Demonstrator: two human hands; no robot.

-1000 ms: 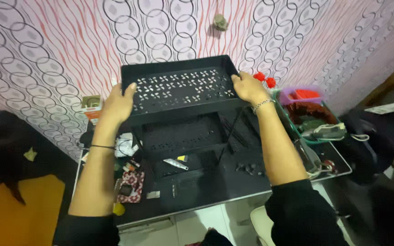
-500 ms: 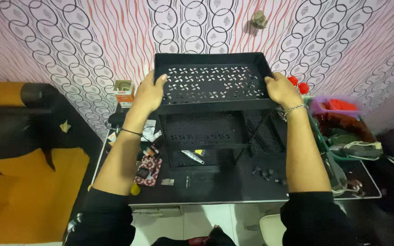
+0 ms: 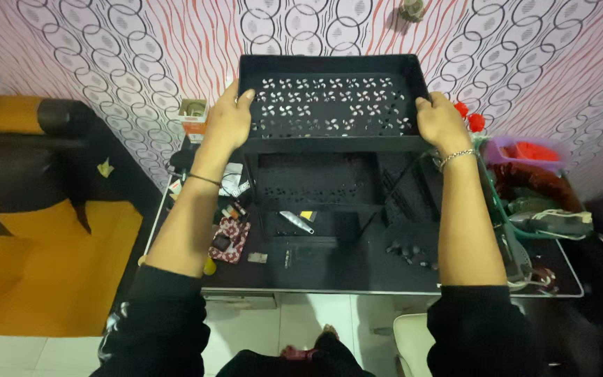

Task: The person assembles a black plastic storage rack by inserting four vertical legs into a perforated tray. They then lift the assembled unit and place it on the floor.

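Head view, left hand (image 3: 228,126) and right hand (image 3: 440,124) gripping black perforated tray (image 3: 333,105) held above dark cluttered table (image 3: 357,269), patterned wallpaper (image 3: 106,63) far, orange floor mat (image 3: 43,272) left.

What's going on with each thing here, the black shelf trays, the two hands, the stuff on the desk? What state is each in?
Top black tray: perforated, held at both ends above the rack.
Left hand: grip closed on the tray's left edge.
Right hand: grip closed on the tray's right edge.
Lower tray: seated in the frame, empty.
Black desk: cluttered with small parts.
Green basket: full of cables.
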